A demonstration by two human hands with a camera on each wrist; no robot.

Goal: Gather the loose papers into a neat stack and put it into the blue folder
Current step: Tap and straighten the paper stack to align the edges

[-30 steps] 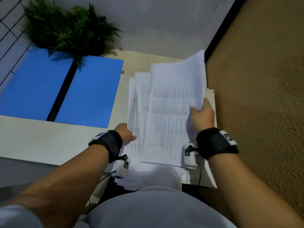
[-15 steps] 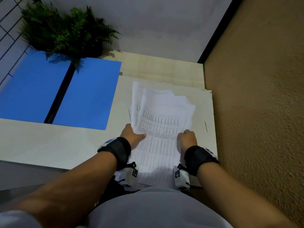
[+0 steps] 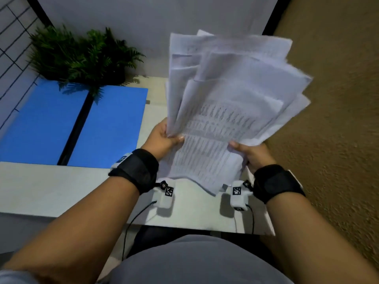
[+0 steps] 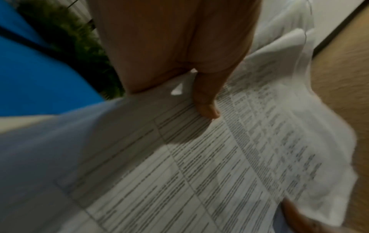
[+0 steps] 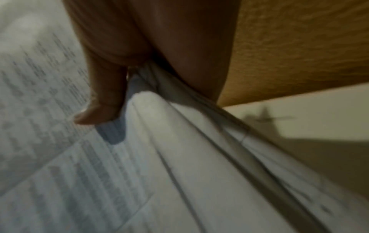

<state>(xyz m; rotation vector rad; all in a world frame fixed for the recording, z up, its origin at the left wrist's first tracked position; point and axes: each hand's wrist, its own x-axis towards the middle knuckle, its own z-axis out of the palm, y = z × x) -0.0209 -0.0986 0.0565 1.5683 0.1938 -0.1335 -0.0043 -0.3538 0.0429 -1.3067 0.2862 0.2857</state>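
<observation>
A fanned bundle of printed white papers (image 3: pixel 221 103) stands raised above the table, its sheets splayed and uneven at the top. My left hand (image 3: pixel 164 138) grips its left edge, thumb on the front sheet (image 4: pixel 205 107). My right hand (image 3: pixel 248 152) grips the right edge, its thumb pressed on the print (image 5: pixel 99 108), with several sheet edges (image 5: pixel 199 141) running past it. The blue folder (image 3: pixel 71 124) lies open and flat on the table to the left, a dark spine down its middle.
A green fern-like plant (image 3: pixel 82 58) stands behind the folder and overhangs it. The pale table (image 3: pixel 61 189) ends close to my body. A brown textured wall (image 3: pixel 338 119) runs along the right, and a wire grid (image 3: pixel 12 37) sits far left.
Half a second ago the papers lay flat on the table under both hands. Now both hands have lifted them upright, and the sheets fan out.
</observation>
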